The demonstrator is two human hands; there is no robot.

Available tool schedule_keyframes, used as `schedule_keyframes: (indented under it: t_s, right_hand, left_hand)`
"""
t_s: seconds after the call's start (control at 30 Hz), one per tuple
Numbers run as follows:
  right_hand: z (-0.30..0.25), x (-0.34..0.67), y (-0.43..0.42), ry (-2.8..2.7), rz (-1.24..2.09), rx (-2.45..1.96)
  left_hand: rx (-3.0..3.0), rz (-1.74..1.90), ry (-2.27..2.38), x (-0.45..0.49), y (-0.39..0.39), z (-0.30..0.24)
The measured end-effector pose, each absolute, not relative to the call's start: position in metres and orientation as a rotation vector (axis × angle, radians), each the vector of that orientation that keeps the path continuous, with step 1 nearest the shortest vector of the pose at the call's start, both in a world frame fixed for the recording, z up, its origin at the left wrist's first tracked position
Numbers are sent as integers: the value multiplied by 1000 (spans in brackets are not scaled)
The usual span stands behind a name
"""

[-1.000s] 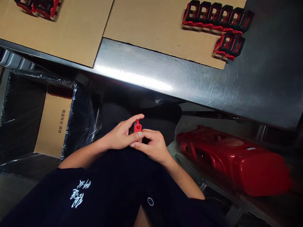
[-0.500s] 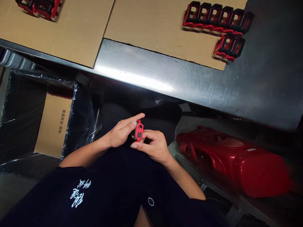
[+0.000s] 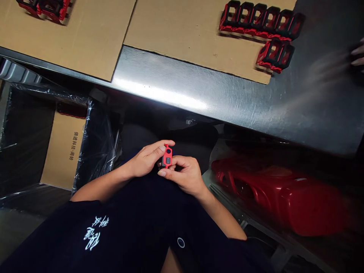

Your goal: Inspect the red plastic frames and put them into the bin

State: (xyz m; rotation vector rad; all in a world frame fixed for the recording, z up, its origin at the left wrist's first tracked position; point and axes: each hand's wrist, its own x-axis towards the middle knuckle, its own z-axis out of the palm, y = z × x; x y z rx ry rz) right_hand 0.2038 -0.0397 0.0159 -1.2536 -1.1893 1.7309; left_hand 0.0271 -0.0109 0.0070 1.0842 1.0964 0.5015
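So the nearest thing is a small red-and-black plastic part (image 3: 167,156), held upright between both hands, a little below the front edge of the counter. It looks light and pretty stiff, probably moulded with a slightly slick surface, so the narrow red sides seem like the best place to take hold with the fingertips, leaving the dark openings in its face uncovered. The left hand (image 3: 146,160) is closed on it from one side, with the thumb near its upper half, while the right hand (image 3: 184,176) curls in from the other side and pinches its lower half. Just below the hands is a dark shirt with white lettering (image 3: 92,233). Left of the hands, under the counter, there's a black crate wrapped in clear plastic (image 3: 27,140) with a printed cardboard panel (image 3: 64,151). Under the counter on the right, a big glossy red plastic moulding (image 3: 280,197) sits on a metal rack, kind of dim. Up top, the counter (image 3: 199,100) is scratched stainless steel, and cardboard sheets (image 3: 176,26) on it carry rows of red-and-black frames (image 3: 257,19). At the counter's far right, a co-worker's blurred hand (image 3: 356,55) pokes into view.
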Motion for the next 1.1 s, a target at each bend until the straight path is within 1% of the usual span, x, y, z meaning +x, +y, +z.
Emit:
schedule_keyframes:
  t_s: [0.13, 0.37, 0.53, 0.77, 0.97, 1.1]
  right_hand:
    - [14, 204, -40, -1145, 1768, -1248]
    - [11, 203, -40, -1326, 1542, -1244]
    - [10, 203, -41, -1371, 1492, -1278]
    - [10, 202, -42, -1381, 1506, -1301]
    - [9, 202, -46, -1519, 1352, -1294]
    - [11, 201, -48, -1525, 1317, -1286]
  left_hand:
    - [1078, 485, 1105, 27, -12, 8]
    - [1136, 502, 1113, 28, -12, 9]
    - [1189, 481, 1113, 27, -12, 11]
    - [1223, 413, 1000, 22, -10, 16]
    - [1368, 361, 991, 23, -8, 20]
    - [1444, 398, 937, 20, -8, 19]
